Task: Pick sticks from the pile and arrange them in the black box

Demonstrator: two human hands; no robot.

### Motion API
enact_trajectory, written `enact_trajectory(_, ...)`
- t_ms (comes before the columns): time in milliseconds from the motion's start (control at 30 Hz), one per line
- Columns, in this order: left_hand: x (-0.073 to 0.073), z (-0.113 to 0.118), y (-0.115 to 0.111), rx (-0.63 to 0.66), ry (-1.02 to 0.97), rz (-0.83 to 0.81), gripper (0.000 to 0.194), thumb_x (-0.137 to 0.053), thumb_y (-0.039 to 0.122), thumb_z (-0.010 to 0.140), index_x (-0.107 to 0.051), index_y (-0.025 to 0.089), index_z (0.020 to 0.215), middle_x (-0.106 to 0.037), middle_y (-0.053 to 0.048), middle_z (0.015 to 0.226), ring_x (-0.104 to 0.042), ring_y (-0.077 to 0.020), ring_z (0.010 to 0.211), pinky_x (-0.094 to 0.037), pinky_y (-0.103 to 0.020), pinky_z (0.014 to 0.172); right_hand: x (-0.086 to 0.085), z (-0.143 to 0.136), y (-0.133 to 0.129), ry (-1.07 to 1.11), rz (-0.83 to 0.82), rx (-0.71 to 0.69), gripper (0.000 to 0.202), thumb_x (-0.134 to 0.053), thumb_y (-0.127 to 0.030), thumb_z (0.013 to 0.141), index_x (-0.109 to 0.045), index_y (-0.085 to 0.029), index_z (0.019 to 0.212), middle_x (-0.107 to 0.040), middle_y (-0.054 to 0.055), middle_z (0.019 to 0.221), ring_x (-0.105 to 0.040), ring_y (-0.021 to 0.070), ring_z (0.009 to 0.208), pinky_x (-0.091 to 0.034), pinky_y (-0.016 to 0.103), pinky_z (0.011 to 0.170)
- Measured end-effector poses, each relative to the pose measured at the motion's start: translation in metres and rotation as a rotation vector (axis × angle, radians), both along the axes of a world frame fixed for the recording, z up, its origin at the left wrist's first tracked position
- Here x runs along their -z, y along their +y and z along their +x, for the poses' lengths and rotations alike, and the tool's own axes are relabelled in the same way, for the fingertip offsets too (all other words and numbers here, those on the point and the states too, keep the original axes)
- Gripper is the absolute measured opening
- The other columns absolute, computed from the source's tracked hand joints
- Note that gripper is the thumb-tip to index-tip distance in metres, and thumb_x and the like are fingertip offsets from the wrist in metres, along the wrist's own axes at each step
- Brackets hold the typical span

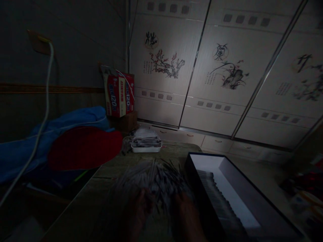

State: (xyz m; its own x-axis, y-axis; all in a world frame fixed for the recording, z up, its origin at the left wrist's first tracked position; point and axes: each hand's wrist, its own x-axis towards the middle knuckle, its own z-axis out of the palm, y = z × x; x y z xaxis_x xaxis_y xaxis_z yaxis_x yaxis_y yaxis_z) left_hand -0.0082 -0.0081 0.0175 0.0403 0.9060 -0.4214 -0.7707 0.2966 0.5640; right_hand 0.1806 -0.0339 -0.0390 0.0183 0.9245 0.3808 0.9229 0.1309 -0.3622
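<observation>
A loose pile of thin, pale and dark stick-like pieces (151, 173) is spread over the table; dim light and blur hide their exact kind. My left hand (141, 206) is at the near side of the pile with its fingers curled together, and whatever is between them is too dark to make out. To its right, my right hand (185, 208) reaches down against the pile's right part, its fingers lost in shadow. Beside it stands a long open box (242, 171) with a dark rim and white inside. A row of slim packed pieces (219, 201) lies along the box's left side.
A white tray (146, 149) with more thin pieces sits at the table's (176, 148) far edge. Blue cloth (83, 116) and a red cloth (85, 148) lie at left, near a hanging white cable (47, 97). Behind are a red carton (119, 95) and sliding wardrobe doors (164, 80).
</observation>
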Motion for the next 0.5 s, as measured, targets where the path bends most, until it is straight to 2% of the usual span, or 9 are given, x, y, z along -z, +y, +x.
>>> enact_trajectory(67,-0.005,0.002,-0.002,-0.011,0.006,-0.001,0.050,-0.096,0.034,0.021,-0.069,0.017,0.060,-0.073,0.001,0.057,-0.065,-0.0160,0.052,-0.050,-0.025,0.046,0.006,0.001,0.001,-0.047,-0.027,-0.002,0.041,-0.047,-0.006,0.080,-0.070,-0.018,0.111,-0.067,0.017,0.116,-0.066,0.0287,0.105,-0.054,0.036,0.081)
enact_trajectory(133,-0.007,0.003,-0.003,-0.003,0.023,-0.006,0.050,-0.095,0.036,0.020,-0.069,0.017,0.059,-0.073,0.000,0.056,-0.065,-0.0154,0.050,-0.049,-0.024,0.045,0.004,-0.001,0.001,-0.042,-0.075,-0.002,0.037,-0.045,-0.008,0.083,-0.070,-0.021,0.107,-0.068,0.015,0.111,-0.067,0.0264,0.101,-0.054,0.035,0.077)
enact_trajectory(200,-0.005,0.004,-0.003,0.004,0.027,-0.016,0.050,-0.095,0.036,0.020,-0.069,0.017,0.058,-0.073,0.000,0.056,-0.065,-0.0155,0.051,-0.048,-0.023,0.044,0.000,-0.004,0.000,0.037,-0.069,-0.019,0.030,-0.044,-0.010,0.086,-0.070,-0.023,0.095,-0.069,0.011,0.100,-0.067,0.0234,0.090,-0.053,0.033,0.072)
enact_trajectory(267,0.000,0.004,-0.002,0.012,0.005,-0.019,0.048,-0.096,0.033,0.022,-0.069,0.017,0.059,-0.073,0.000,0.056,-0.066,-0.0156,0.053,-0.048,-0.023,0.045,-0.005,-0.006,-0.001,0.141,-0.010,-0.076,0.024,-0.044,-0.015,0.090,-0.067,-0.024,0.091,-0.066,0.009,0.095,-0.066,0.0215,0.087,-0.052,0.032,0.072)
enact_trajectory(367,0.009,0.003,0.000,0.056,-0.007,0.034,0.043,-0.095,0.037,0.031,-0.070,0.018,0.062,-0.073,0.000,0.058,-0.067,-0.0156,0.054,-0.050,-0.024,0.047,-0.005,-0.004,-0.003,0.310,0.091,-0.141,0.021,-0.043,-0.026,0.095,-0.063,-0.024,0.098,-0.066,0.007,0.096,-0.064,0.0192,0.090,-0.051,0.030,0.078)
enact_trajectory(500,0.012,0.004,0.000,0.069,0.077,0.069,0.042,-0.092,0.044,0.036,-0.070,0.018,0.061,-0.071,0.001,0.057,-0.064,-0.0136,0.052,-0.048,-0.023,0.046,0.002,0.002,-0.002,0.476,0.049,-0.099,0.024,-0.042,-0.035,0.096,-0.061,-0.023,0.103,-0.068,0.005,0.095,-0.066,0.0178,0.087,-0.050,0.026,0.077)
